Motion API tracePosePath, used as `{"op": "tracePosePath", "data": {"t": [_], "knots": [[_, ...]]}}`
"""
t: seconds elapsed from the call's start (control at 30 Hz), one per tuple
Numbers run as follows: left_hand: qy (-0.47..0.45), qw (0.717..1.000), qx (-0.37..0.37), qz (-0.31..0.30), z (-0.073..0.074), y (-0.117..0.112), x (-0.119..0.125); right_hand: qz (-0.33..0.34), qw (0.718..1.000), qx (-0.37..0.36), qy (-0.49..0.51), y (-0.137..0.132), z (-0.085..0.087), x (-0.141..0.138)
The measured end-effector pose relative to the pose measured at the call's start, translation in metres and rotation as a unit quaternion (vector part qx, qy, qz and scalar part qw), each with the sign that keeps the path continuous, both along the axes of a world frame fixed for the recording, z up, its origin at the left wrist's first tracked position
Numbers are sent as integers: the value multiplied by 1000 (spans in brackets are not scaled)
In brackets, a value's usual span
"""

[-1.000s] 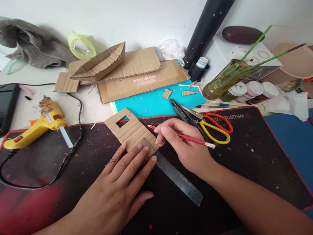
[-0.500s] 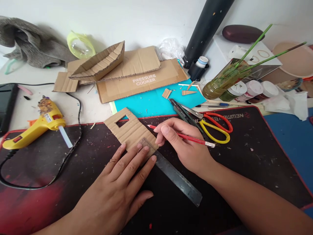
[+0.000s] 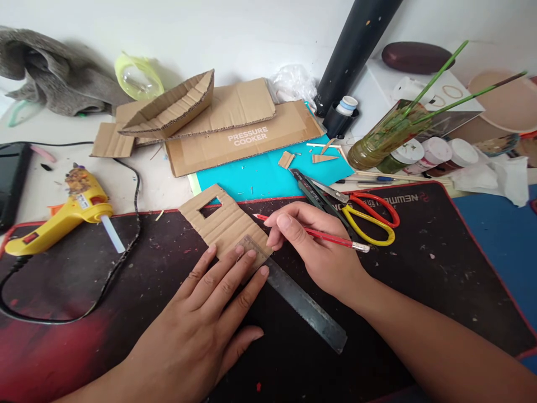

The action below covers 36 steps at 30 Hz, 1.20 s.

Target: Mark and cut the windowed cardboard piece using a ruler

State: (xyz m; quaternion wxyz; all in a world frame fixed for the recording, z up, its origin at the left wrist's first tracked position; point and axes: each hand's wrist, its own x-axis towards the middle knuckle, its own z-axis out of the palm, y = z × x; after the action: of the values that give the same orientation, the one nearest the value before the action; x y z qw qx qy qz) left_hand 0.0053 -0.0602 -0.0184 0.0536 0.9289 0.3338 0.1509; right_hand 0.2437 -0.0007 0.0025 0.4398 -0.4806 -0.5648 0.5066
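My left hand (image 3: 210,313) lies flat with fingers spread, its fingertips pressing a clear ruler (image 3: 308,305) onto a small cardboard piece (image 3: 229,224). Near one end of that piece is a cut-out rectangular opening. The ruler crosses its near edge and runs off to the lower right over the dark mat. In my right hand (image 3: 312,246) a red pencil (image 3: 331,238) is pinched, its tip pointing left above the cardboard's right edge. Scissors (image 3: 361,215) with red and yellow handles lie just beyond my right hand, beside a dark cutter (image 3: 312,193).
A yellow glue gun (image 3: 62,224) with its cord rests at left on the mat (image 3: 440,280). Behind are a cardboard boat shape (image 3: 172,112), cardboard sheets (image 3: 247,134) and blue paper (image 3: 235,184). At right stand a bottle with green sticks (image 3: 373,140) and several paint jars (image 3: 434,154).
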Motion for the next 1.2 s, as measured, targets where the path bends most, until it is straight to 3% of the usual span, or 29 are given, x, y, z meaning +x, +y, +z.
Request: {"op": "tracePosePath", "data": {"t": [1.2], "knots": [[1, 1000, -7, -5, 1, 0, -1, 5, 1000, 5, 10, -1, -2, 0]]}}
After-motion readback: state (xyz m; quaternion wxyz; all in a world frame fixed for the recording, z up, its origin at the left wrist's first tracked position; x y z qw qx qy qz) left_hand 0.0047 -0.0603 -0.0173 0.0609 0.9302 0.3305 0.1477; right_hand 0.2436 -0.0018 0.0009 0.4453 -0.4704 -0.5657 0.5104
